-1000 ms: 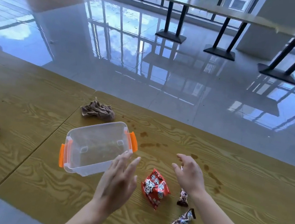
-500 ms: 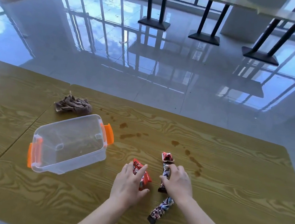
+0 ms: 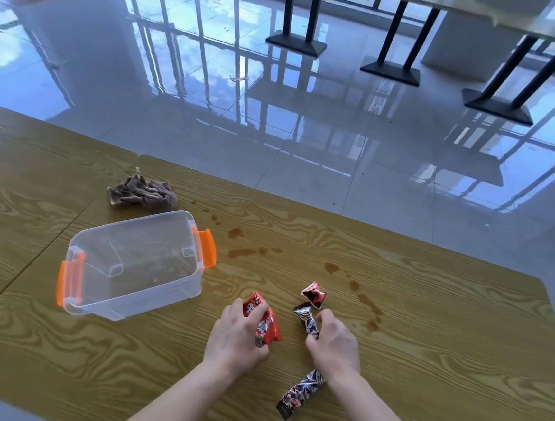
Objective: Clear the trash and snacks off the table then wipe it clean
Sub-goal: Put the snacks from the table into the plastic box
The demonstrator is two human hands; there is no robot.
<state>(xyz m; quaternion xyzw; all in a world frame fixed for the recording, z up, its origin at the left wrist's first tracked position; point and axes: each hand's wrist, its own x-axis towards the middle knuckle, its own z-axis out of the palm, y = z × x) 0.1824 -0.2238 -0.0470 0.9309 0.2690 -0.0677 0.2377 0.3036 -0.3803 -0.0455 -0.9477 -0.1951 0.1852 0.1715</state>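
Two bare hands close on snack wrappers at a wood-grain table [image 3: 442,342]. The left hand [image 3: 236,339] curls its fingers round a red snack packet [image 3: 267,327], held at the tabletop, though whether it is touching the wood cannot be told. The right hand [image 3: 334,346] pinches the near end of a dark wrapper [image 3: 307,318] just beside it. A crumpled red-and-white wrapper [image 3: 314,294] lies just beyond that, and a long dark wrapper [image 3: 300,393] lies beside the right wrist. Left of the hands stands an open-topped clear plastic container [image 3: 148,294] with orange latches. A bunched brown cloth [image 3: 142,191] sits just behind it, near the far edge. Brown spill stains [image 3: 242,251] trail across the wood from the container's far corner round behind the wrappers.
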